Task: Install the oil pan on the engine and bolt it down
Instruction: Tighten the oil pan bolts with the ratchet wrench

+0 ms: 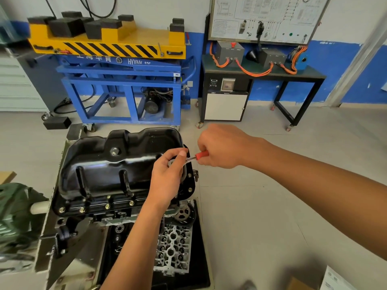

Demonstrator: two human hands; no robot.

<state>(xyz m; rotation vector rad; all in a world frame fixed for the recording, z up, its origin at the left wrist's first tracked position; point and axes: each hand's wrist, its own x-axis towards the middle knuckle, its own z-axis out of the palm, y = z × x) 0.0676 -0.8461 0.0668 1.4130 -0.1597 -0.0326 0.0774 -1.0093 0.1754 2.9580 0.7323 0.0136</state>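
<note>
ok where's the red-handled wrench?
Head view, centre: the wrench, right hand gripping its handle, left hand pinching its head, over the right end of the oil pan.

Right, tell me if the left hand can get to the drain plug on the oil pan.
Probably yes: the drain plug sits uncovered on the oil pan, nothing between, though the left hand is pinching the ratchet head.

Bright, even light fills the workshop with only soft shadows, pale glare streaks the glossy black oil pan (117, 164), wide-angle distortion bends the door frame (360, 53) at right, and the bottom corners blur.
</note>
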